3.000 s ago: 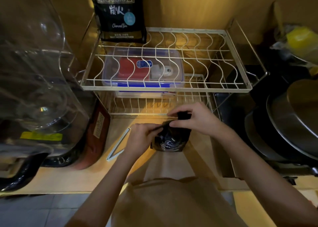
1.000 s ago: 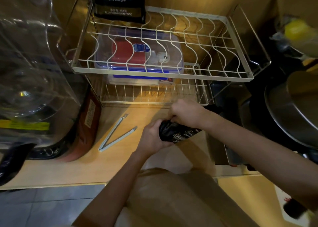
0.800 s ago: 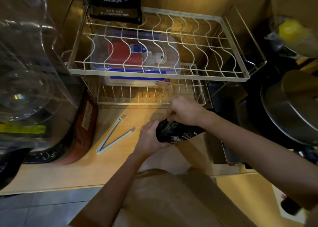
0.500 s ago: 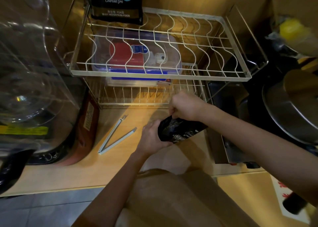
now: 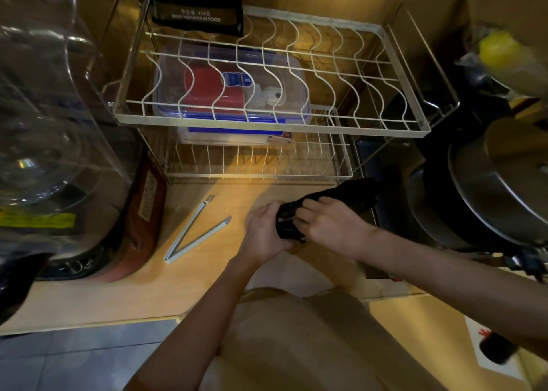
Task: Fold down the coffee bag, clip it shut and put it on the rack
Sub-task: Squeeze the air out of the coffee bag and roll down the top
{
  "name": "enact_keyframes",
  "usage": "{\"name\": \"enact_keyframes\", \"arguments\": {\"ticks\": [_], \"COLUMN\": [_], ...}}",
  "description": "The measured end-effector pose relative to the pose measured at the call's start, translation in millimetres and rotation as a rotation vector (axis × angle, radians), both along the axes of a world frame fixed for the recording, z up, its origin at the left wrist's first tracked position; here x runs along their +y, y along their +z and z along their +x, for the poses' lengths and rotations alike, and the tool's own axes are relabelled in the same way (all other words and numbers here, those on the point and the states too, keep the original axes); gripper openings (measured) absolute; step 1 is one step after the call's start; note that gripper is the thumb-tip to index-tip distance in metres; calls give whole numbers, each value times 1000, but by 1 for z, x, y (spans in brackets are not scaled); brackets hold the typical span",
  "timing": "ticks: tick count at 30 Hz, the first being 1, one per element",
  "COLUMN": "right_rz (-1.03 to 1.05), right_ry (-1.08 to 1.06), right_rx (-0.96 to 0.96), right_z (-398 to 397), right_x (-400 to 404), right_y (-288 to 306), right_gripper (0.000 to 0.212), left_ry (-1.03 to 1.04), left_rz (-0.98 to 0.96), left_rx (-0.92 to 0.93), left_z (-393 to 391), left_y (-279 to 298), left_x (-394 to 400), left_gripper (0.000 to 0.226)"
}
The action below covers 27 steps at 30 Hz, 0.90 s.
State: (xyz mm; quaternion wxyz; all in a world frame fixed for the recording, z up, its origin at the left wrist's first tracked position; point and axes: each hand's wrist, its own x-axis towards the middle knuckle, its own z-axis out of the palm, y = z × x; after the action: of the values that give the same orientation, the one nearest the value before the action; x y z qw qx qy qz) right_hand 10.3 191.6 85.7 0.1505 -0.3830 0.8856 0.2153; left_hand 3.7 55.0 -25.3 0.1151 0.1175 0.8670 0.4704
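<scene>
A small black coffee bag lies tilted on the wooden counter, its far end pointing right toward the rack's foot. My left hand grips its near end from the left. My right hand presses on the bag's middle from the right. Fingers hide much of the bag. A pale long bag clip lies spread in a V on the counter, left of my hands and untouched. The white wire rack stands behind, its upper shelf mostly bare.
A larger black coffee bag stands at the back left of the upper shelf. A clear box with a blue rim sits on the lower shelf. A clear plastic appliance fills the left. Pots crowd the right.
The bag has been laid lower and stretched out to the right. My right hand slid from the bag's top onto its middle. My left hand stays on the near end. The clip has not moved.
</scene>
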Motion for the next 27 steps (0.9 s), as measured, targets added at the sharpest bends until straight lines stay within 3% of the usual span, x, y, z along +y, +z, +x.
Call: {"name": "enact_keyframes", "arguments": {"ticks": [5, 9, 19, 22, 24, 27], "right_rz": [-64, -11, 67, -146, -328, -216], "right_ry": [-37, -47, -121, -110, -76, -146], "right_rx": [-76, -134, -170, -196, -110, -46], "right_z": [-4, -13, -15, -13, -19, -32], "right_x": [-4, -10, -4, 3, 9, 2], "right_y": [18, 20, 30, 35, 39, 39], "right_gripper": [8, 21, 17, 18, 19, 24], "left_ry": [-3, 51, 5, -9, 16, 36], "left_rz": [35, 109, 24, 11, 6, -7], "left_rx": [-39, -103, -51, -48, -50, -43], "left_z": [3, 5, 8, 11, 11, 9], "left_y": [0, 2, -1, -3, -2, 0], "left_x": [1, 2, 6, 5, 4, 5], "left_gripper": [69, 66, 73, 74, 76, 77]}}
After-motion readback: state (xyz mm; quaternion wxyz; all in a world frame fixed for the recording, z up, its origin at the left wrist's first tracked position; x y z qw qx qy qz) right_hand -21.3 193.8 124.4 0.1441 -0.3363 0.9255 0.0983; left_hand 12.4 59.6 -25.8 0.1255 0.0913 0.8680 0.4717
